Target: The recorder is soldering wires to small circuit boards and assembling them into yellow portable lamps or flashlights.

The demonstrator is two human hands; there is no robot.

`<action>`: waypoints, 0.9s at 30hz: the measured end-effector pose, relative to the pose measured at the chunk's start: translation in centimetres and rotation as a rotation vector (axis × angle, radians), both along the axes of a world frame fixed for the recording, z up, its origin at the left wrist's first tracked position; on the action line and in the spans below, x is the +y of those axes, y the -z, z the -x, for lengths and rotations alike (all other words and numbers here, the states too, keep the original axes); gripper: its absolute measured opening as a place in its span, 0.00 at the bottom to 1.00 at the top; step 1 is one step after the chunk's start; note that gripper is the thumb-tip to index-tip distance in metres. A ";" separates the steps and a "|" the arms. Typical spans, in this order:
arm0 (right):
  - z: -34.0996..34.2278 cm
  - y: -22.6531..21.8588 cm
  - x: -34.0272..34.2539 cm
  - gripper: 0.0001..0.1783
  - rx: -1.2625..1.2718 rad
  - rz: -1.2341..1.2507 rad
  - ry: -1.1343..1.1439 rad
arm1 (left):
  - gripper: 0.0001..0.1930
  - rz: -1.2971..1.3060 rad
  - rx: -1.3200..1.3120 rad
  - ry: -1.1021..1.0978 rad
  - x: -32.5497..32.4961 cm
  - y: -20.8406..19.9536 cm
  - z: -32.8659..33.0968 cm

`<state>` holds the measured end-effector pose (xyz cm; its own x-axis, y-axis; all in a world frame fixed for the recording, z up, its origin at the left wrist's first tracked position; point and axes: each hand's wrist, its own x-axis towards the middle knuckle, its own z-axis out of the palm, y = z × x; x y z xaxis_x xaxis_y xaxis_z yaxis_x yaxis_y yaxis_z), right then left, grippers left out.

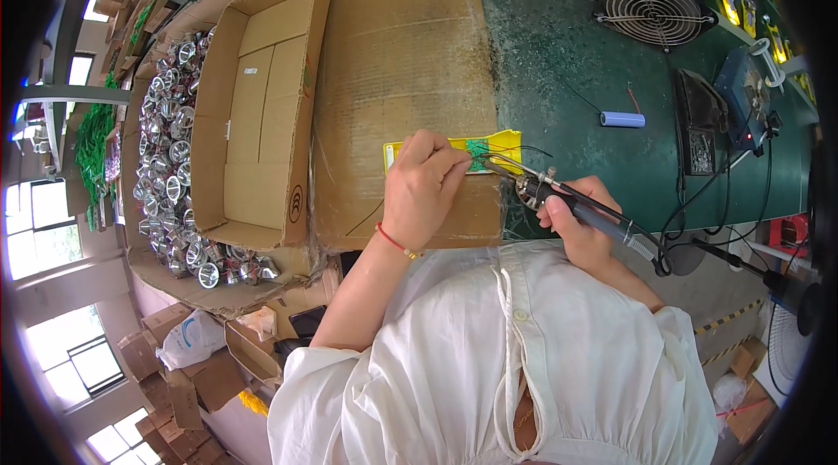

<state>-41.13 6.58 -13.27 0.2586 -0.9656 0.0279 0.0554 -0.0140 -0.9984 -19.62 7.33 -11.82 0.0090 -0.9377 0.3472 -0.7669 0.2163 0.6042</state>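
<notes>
My right hand [583,210] is closed around the grey handle of a soldering iron [594,217], which has a wire-feed guide along its top. Its tip reaches a small green circuit board [477,153] lying in a yellow plastic housing [511,142] on the cardboard mat. My left hand [425,175] is over the left part of the housing, thumb and fingers pinched together at the board's edge. Whatever is in that pinch is too small to make out. Thin dark wires [534,149] stick out from the board to the right. Part of the housing is hidden under my left hand.
A cardboard tray [262,116] stands on the left, beside a box of shiny reflector cups [170,151]. A blue cylindrical battery [622,119] with wires lies on the green bench right of the mat [401,46]. Beyond are a fan [655,6] and a blue soldering station [742,94] with cables.
</notes>
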 end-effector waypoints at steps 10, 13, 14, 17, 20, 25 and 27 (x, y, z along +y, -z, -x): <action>0.5 -0.1 0.4 0.08 -0.018 0.070 0.073 | 0.05 -0.023 0.004 0.007 -0.1 0.0 -0.1; 1.1 -0.4 0.4 0.09 0.002 0.067 0.077 | 0.05 -0.033 -0.002 0.013 -0.1 -0.2 -0.1; 1.1 -0.5 0.4 0.09 0.003 0.075 0.080 | 0.04 -0.037 -0.004 0.013 -0.1 -0.3 -0.1; 1.3 -0.4 0.5 0.08 -0.031 0.088 0.080 | 0.03 -0.122 0.069 -0.032 0.0 -0.3 0.2; 1.5 -0.3 0.8 0.08 -0.037 0.077 0.086 | 0.03 -0.133 0.074 -0.036 0.1 -0.4 0.2; 2.1 -0.2 0.9 0.09 -0.026 0.059 0.074 | 0.04 -0.011 0.088 -0.081 1.8 -1.9 0.3; 2.4 -0.2 0.9 0.09 -0.033 0.058 0.073 | 0.04 -0.027 0.139 -0.135 4.9 -2.2 -0.3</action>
